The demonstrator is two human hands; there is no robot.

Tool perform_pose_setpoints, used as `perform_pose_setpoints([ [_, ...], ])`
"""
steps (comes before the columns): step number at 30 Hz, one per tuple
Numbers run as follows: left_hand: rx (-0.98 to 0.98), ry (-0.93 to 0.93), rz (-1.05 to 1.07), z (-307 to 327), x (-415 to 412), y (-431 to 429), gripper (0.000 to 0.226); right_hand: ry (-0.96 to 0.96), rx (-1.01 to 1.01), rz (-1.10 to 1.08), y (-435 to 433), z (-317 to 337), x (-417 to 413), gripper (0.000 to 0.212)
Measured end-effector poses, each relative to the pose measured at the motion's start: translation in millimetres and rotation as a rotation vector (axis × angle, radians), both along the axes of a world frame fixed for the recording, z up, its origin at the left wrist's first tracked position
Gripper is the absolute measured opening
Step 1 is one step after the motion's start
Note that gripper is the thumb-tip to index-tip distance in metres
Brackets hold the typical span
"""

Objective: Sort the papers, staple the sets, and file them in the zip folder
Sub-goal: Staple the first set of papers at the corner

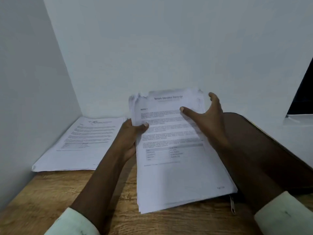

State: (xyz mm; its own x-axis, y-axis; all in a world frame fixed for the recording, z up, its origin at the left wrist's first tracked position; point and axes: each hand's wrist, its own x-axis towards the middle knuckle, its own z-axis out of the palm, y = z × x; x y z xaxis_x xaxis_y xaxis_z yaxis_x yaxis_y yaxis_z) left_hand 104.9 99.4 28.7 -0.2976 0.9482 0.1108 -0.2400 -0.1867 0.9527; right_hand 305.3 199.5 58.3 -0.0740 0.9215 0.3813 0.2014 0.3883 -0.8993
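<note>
Still sorting: the left hand (130,138) is gripping the paper stack (183,180) while the right hand (209,121), fingers spread, is seemingly pressing the top sheet (169,129), which needs separating cleanly.

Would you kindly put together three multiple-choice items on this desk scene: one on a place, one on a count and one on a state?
1. Where does the flat paper stack lie?
A. on the wooden table, at its left by the wall corner
B. on top of a zip folder
C. on the floor

2. How many paper stacks show?
A. one
B. two
C. four

3. How does the left hand meet the held stack?
A. it hovers apart from it
B. it grips its left edge
C. it presses flat on its middle

Answers: 1 A, the stack rests on the wood beside the corner; 2 B, one lies flat and one is held; 3 B, the thumb lies over the top sheet at the edge.
</note>
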Motion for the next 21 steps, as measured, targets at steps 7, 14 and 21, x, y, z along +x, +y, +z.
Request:
perform_pose_setpoints([
  [7,0.262,0.206,0.265,72.2,-2.5,-24.0,0.032,0.329,-0.207,0.539,-8.2,30.5,6.7,0.028],
  [14,0.498,0.380,0.388,135.9,19.2,-40.9,0.016,0.386,0.183,0.434,-29.6,93.5,0.5,0.015],
  [21,0.448,0.283,0.381,115.7,14.5,-37.8,0.021,0.342,0.095,0.476,-38.4,73.2,-2.2,0.019],
])
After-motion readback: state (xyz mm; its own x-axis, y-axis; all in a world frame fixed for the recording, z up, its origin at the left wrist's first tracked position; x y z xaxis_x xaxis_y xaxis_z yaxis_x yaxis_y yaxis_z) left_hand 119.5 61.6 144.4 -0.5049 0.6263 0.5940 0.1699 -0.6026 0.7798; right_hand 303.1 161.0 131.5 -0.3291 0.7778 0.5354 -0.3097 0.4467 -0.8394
